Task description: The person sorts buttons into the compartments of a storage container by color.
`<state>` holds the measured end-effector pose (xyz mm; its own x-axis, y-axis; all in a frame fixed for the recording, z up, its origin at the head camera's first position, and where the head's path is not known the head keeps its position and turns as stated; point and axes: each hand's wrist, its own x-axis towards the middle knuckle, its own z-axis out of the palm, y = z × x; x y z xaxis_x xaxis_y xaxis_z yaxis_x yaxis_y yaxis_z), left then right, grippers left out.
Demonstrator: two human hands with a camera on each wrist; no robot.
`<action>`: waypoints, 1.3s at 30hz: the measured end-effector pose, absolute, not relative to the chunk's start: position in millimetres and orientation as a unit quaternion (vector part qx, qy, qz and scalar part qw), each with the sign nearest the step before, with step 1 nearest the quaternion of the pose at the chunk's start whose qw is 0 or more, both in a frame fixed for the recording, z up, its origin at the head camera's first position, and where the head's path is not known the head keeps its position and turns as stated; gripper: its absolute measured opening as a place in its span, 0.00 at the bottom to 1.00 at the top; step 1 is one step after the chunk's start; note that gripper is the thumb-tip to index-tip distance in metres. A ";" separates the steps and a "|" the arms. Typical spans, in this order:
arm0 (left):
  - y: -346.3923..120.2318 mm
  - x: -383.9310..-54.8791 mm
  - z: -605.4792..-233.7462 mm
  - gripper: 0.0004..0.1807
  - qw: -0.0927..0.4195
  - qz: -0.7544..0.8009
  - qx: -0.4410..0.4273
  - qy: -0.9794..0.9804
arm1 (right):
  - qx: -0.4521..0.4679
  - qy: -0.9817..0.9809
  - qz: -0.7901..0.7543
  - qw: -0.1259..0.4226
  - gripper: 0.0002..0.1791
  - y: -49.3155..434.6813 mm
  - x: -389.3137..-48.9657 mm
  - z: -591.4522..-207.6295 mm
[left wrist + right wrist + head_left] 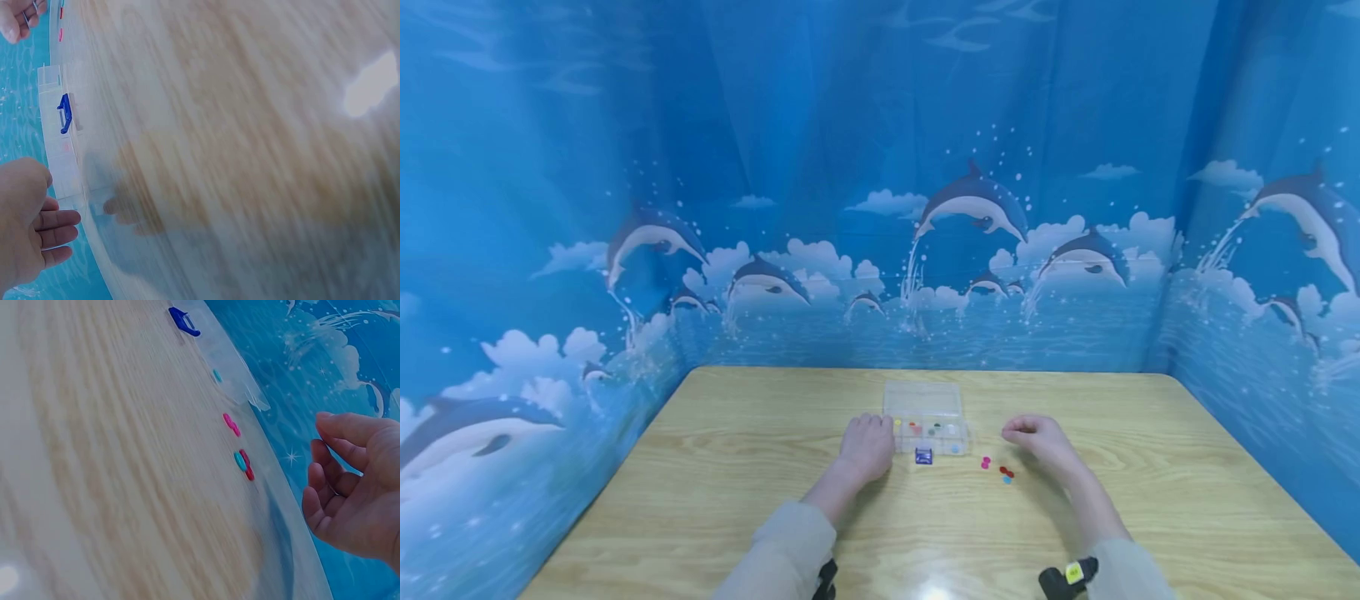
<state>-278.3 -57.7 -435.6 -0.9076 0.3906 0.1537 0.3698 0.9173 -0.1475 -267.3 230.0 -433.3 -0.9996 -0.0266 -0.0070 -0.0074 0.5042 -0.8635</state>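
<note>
A clear plastic compartment box (925,433) lies on the table with its lid (922,398) folded back; small coloured pieces sit in its compartments. At the box's left end is my left hand (868,446), its fingers (59,236) extended and fingertips right at that end. My right hand (1043,446) hovers to the right of the box, fingers loosely bent, with nothing visible between thumb and fingers (324,478). Nearer to me lie small flat round pieces: pink ones (986,462), red ones (1006,472) and a light blue one (1007,480).
A small dark blue piece with a pale middle (923,456) stands against the box's front side. The wooden table (760,417) ends at a blue dolphin-print curtain (850,208) behind and at both sides. Light glares on the tabletop near me.
</note>
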 end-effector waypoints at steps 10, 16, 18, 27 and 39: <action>-58.2 -280.1 -438.6 0.10 0.100 0.076 -0.201 -0.972 | -0.010 0.880 -0.473 0.041 0.15 244.8 -254.4 -435.4; -58.4 -281.3 -438.5 0.11 0.098 0.077 -0.200 -0.972 | -0.045 0.896 -0.440 0.048 0.11 244.6 -249.9 -439.3; -58.0 -281.7 -438.4 0.11 0.093 0.077 -0.196 -0.973 | -0.060 0.895 -0.438 0.053 0.10 242.3 -247.8 -440.8; -56.8 -282.6 -439.1 0.12 0.083 0.071 -0.189 -0.976 | -0.098 0.876 -0.467 0.070 0.11 241.3 -243.3 -447.6; -57.1 -281.2 -437.1 0.10 0.092 0.062 -0.194 -0.975 | -0.137 0.871 -0.465 0.074 0.10 242.1 -244.8 -453.7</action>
<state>-281.2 -57.1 -437.1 -0.9081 0.3889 0.1555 0.3660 0.9173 -0.1567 -244.8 242.1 -453.7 -0.9516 -0.3072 -0.0026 -0.1687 0.5298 -0.8311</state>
